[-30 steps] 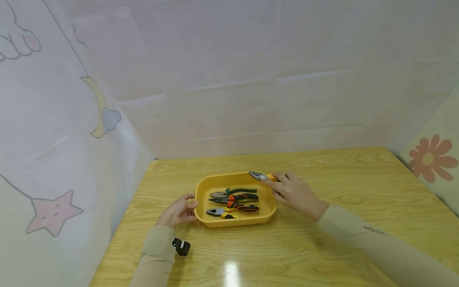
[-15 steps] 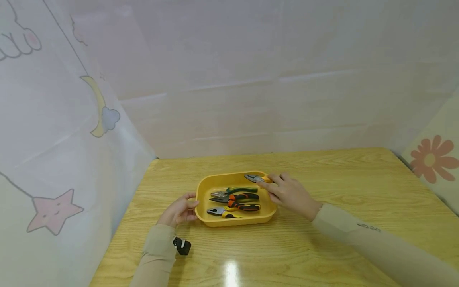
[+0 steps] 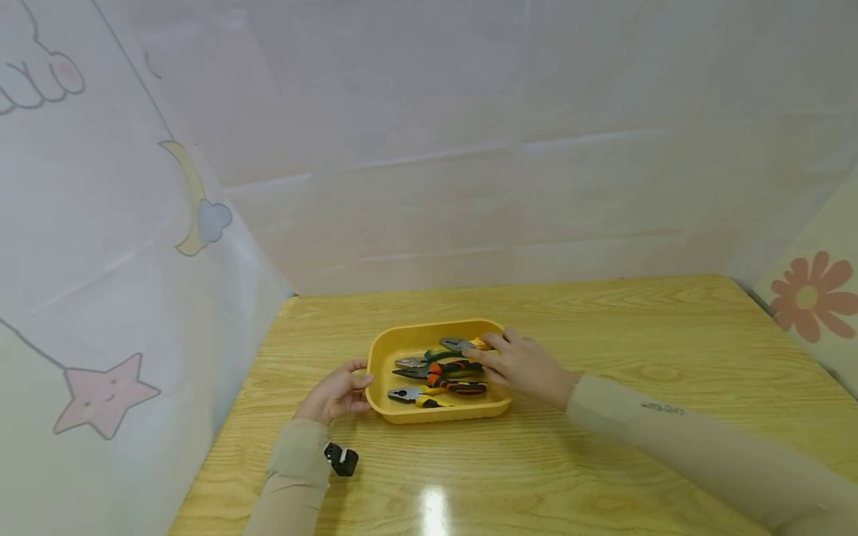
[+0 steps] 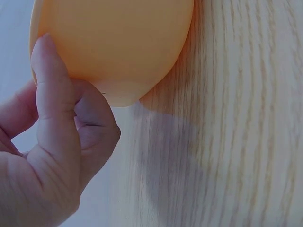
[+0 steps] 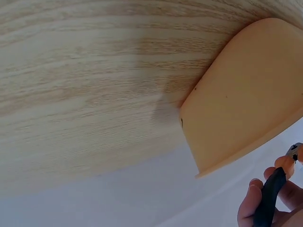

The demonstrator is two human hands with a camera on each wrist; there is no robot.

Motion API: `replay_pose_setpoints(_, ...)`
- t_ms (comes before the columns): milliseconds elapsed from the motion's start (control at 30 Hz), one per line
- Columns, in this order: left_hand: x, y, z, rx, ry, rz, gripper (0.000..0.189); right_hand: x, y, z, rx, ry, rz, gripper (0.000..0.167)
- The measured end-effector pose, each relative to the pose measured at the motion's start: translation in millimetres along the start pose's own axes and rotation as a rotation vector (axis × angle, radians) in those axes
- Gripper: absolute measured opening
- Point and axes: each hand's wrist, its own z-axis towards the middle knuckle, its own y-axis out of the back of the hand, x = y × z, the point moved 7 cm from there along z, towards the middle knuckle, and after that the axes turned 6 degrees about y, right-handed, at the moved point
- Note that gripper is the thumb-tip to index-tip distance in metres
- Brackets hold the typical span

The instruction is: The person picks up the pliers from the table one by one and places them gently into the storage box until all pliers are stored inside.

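Observation:
A yellow plastic tray (image 3: 442, 417) sits on the wooden table, with several pliers lying in it. My left hand (image 3: 335, 394) holds its left end, the thumb over the rim, as the left wrist view also shows. My right hand (image 3: 526, 368) grips yellow-handled pliers (image 3: 457, 345) over the tray's far right part, jaws toward the left. In the right wrist view their dark handle (image 5: 270, 198) lies between the fingers. Beneath and nearer lie green-handled pliers (image 3: 412, 362), red-and-black pliers (image 3: 442, 380) and yellow-and-black pliers (image 3: 405, 395).
The wooden table (image 3: 637, 327) reaches to a pale fabric wall (image 3: 503, 186) behind it. Printed side walls stand at the left and right. A small black camera (image 3: 342, 459) is on the left wrist.
My right hand has moved left and down with the yellow-handled pliers, from the tray's far right rim to inside it above the green-handled pliers. The left hand has kept its hold.

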Motion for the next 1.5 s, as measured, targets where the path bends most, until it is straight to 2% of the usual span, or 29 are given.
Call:
replay_pose_setpoints(167,0.0,-1.4,-1.0,-0.003,0.003,-0.003,0.033,3,-3,8.1,0.097,-0.01,0.011,0.041)
replay_pose_setpoints(600,-1.8,-3.2,1.9,-0.003,0.004,0.011,0.033,-3,-35,26.4,0.405,-0.052,0.182,0.034)
replay_pose_setpoints(800,-1.4,-3.8,1.0,-0.002,0.013,0.03,0.034,-2,-51,33.5,0.571,-0.077,0.246,0.035)
replay_pose_setpoints(933,-2.1,-0.8,-0.2,-0.009,0.01,0.033,0.035,-2,-64,38.5,0.649,-0.103,0.276,0.036)
replay_pose_setpoints(1133,-2.7,5.3,-0.1,-0.025,0.0,0.021,0.034,-3,-81,45.8,0.668,-0.189,0.389,0.038)
replay_pose_setpoints(1300,-2.1,7.2,-0.1,-0.033,-0.001,0.022,0.035,-2,-93,43.9,0.676,-0.211,0.395,0.038)
replay_pose_setpoints(1500,-2.2,6.0,-1.8,-0.062,-0.007,0.022,0.037,-2,-80,44.0,0.623,-0.188,0.409,0.04)
